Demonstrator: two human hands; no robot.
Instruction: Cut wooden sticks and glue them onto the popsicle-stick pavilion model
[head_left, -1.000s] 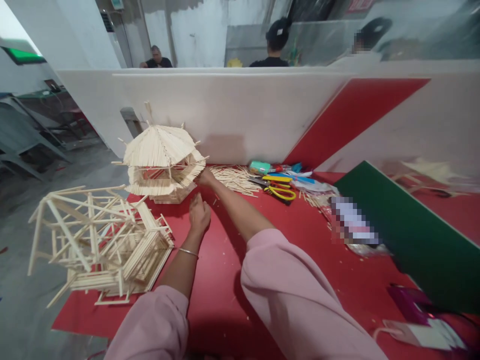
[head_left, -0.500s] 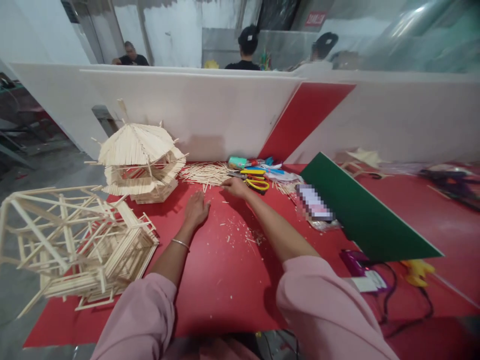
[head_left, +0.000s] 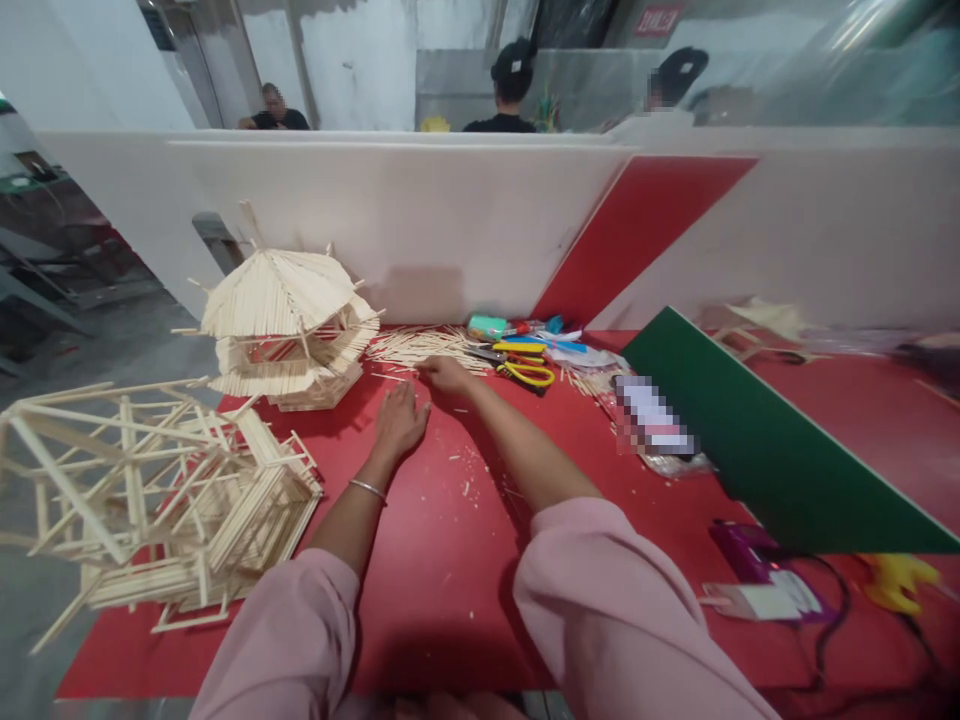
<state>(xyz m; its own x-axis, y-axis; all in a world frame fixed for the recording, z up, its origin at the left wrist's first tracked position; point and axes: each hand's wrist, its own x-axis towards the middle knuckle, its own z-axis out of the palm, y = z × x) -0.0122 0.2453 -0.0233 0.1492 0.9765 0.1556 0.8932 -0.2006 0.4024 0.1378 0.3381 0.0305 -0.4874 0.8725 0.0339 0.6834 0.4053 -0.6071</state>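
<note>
My left hand (head_left: 401, 420) rests low over the red table, palm down, its fingertips beside a small loose stick. My right hand (head_left: 444, 376) is at the near edge of a pile of thin wooden sticks (head_left: 420, 347), fingers bent together; whatever is between them is too small to make out. Behind my left hand stands a stick-built pavilion with a layered roof (head_left: 281, 290). An open stick frame model (head_left: 127, 480) lies at the left. Scissors with yellow handles (head_left: 529, 374) lie right of the pile.
A green board (head_left: 780, 440) leans at the right, near a phone (head_left: 654, 415). A purple device (head_left: 757, 560) and yellow glue gun (head_left: 900, 582) with cables lie front right. White panels (head_left: 360, 210) close the back; people sit beyond. Wood scraps (head_left: 469, 475) dot the red table (head_left: 420, 600).
My right hand has moved left along the pile, closer to my left hand. My left hand's fingers look slightly shifted. The whole view has turned a little.
</note>
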